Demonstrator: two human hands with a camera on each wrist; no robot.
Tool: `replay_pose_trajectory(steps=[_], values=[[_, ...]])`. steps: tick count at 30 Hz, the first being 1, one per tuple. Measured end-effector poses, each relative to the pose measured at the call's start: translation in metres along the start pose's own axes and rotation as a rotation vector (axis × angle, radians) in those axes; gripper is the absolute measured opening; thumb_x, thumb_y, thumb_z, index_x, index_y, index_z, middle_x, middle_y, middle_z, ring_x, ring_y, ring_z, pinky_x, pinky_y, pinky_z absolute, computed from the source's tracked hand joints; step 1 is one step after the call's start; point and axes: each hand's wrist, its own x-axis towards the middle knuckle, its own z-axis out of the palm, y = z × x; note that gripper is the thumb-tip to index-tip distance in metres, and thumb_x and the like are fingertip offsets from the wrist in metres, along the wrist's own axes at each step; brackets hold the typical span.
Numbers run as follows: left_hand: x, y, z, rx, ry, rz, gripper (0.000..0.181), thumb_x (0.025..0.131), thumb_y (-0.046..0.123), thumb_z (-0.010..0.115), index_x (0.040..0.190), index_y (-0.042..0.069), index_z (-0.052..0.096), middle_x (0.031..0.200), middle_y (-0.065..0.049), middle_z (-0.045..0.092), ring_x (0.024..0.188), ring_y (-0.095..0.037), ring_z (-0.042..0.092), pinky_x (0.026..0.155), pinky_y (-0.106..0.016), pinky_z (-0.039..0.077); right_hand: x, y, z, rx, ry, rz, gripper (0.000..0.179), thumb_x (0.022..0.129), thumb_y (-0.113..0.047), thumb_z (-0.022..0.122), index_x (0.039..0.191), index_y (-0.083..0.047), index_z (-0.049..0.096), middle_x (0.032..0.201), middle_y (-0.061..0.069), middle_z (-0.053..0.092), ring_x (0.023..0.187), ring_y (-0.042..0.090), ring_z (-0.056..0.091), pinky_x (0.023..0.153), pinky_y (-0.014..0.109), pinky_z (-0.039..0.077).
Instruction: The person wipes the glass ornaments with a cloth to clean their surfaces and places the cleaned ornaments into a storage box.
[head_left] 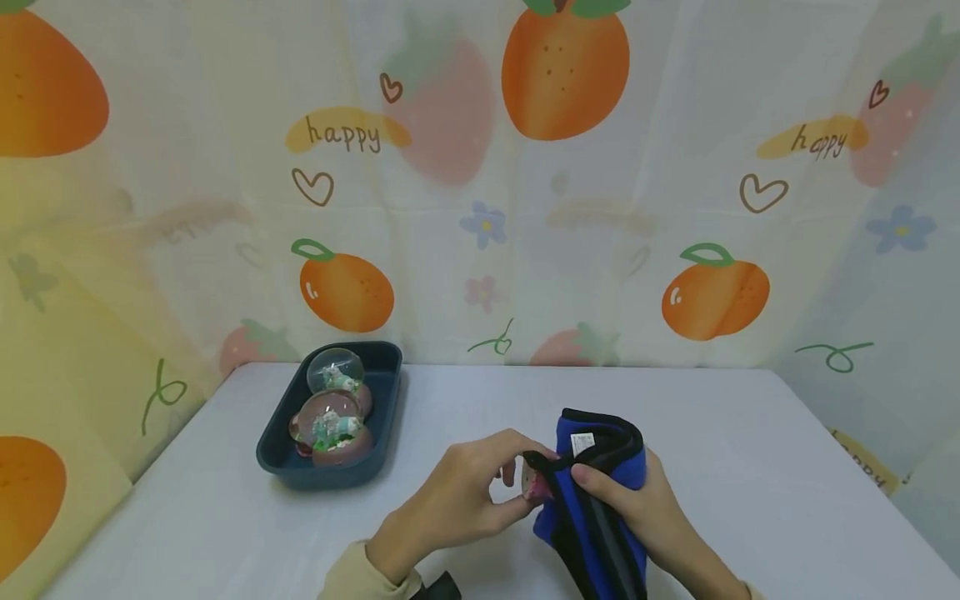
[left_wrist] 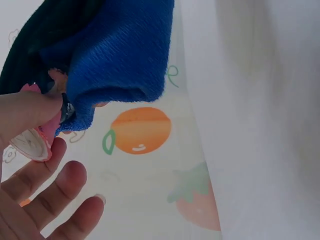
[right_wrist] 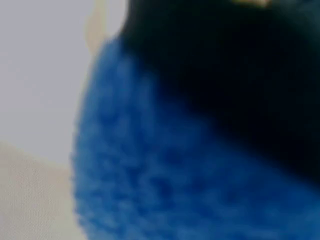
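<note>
My left hand pinches a small snow globe by its pink base, thumb on one side and forefinger on the other. The flat, whitish underside of the base faces outward in the left wrist view, and the rest of the globe is mostly hidden in cloth. My right hand grips a folded, fuzzy blue cloth with black edging and a white label, thumb across its front. This cloth wraps against the globe and fills most of the right wrist view.
A dark blue tray stands at the left on the white table. Inside it sit two snow globes with brownish-pink bases. Behind the table hangs a fruit-printed curtain.
</note>
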Motion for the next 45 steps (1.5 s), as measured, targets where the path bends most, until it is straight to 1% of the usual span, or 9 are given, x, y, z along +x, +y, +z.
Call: replay_pose_trajectory(steps=[5,13,18,22,25,32,36,40,45], values=[[-0.0001,-0.0003,-0.0008,0.007,-0.001,-0.078,0.046,0.078,0.012,0.081,0.119,0.021,0.064,0.108,0.009,0.071,0.068,-0.002,0.053,0.060,-0.003,0.038,0.0010,-0.0012,0.0030,-0.105,0.075,-0.035,0.036,0.092,-0.006,0.065,0.125,-0.005,0.051,0.102,0.004,0.069,0.085,0.017,0.070,0.073,0.035,0.060],[-0.0007,-0.0011,-0.0010,0.060,0.018,-0.071,0.043,0.077,0.017,0.082,0.117,0.021,0.064,0.103,0.010,0.071,0.068,-0.001,0.054,0.059,-0.003,0.037,0.0028,-0.0019,0.0069,-0.213,0.189,-0.052,0.039,0.090,-0.007,0.070,0.125,-0.008,0.053,0.103,0.001,0.068,0.087,0.014,0.068,0.076,0.029,0.059],[-0.0013,0.0011,-0.0020,0.046,0.008,-0.131,0.047,0.075,0.019,0.084,0.118,0.021,0.064,0.102,0.010,0.070,0.068,-0.001,0.053,0.057,-0.005,0.037,0.0026,-0.0011,0.0071,-0.217,0.210,-0.046,0.040,0.089,-0.006,0.071,0.125,-0.009,0.054,0.103,-0.001,0.069,0.088,0.013,0.068,0.076,0.029,0.058],[-0.0016,0.0016,-0.0033,-0.003,0.030,-0.193,0.052,0.075,0.019,0.084,0.121,0.019,0.060,0.087,0.009,0.067,0.066,-0.001,0.052,0.055,-0.009,0.039,0.0016,-0.0014,0.0059,-0.201,0.156,-0.030,0.048,0.086,-0.008,0.074,0.129,-0.009,0.051,0.110,0.004,0.067,0.092,0.015,0.068,0.078,0.030,0.058],[-0.0019,0.0011,-0.0047,-0.089,0.039,-0.247,0.053,0.077,0.016,0.083,0.123,0.018,0.057,0.078,0.006,0.064,0.063,0.001,0.051,0.056,-0.014,0.044,0.0006,-0.0020,0.0057,-0.215,0.117,-0.044,0.057,0.082,-0.008,0.078,0.132,-0.011,0.050,0.115,0.004,0.065,0.097,0.015,0.066,0.081,0.030,0.057],[-0.0004,0.0020,-0.0083,-0.253,-0.007,-0.345,0.044,0.087,0.023,0.076,0.125,0.019,0.056,0.076,0.004,0.067,0.060,0.004,0.051,0.057,-0.019,0.048,-0.0007,0.0001,0.0050,-0.267,0.129,-0.176,0.059,0.076,-0.001,0.081,0.126,-0.010,0.051,0.111,-0.006,0.066,0.097,0.012,0.065,0.084,0.027,0.056],[-0.0004,0.0022,-0.0089,-0.286,-0.025,-0.358,0.041,0.088,0.023,0.074,0.124,0.017,0.056,0.075,0.004,0.066,0.062,0.004,0.052,0.058,-0.022,0.051,-0.0006,0.0019,0.0042,-0.274,0.145,-0.232,0.055,0.075,0.002,0.081,0.123,-0.007,0.055,0.109,-0.010,0.068,0.095,0.009,0.065,0.084,0.024,0.054],[-0.0013,0.0001,-0.0090,-0.337,-0.022,-0.355,0.039,0.088,0.020,0.073,0.124,0.016,0.057,0.074,0.003,0.062,0.064,0.002,0.053,0.061,-0.025,0.053,0.0000,0.0030,0.0026,-0.208,0.126,-0.273,0.048,0.079,0.007,0.075,0.123,-0.001,0.058,0.110,-0.010,0.071,0.094,0.008,0.068,0.084,0.022,0.056],[-0.0022,-0.0043,-0.0087,-0.398,-0.025,-0.325,0.040,0.089,0.018,0.073,0.124,0.016,0.056,0.075,0.000,0.063,0.065,0.000,0.055,0.063,-0.022,0.053,0.0006,0.0013,-0.0001,-0.153,0.114,-0.262,0.040,0.084,0.005,0.072,0.122,-0.002,0.061,0.107,-0.008,0.073,0.091,0.009,0.070,0.081,0.023,0.057]])
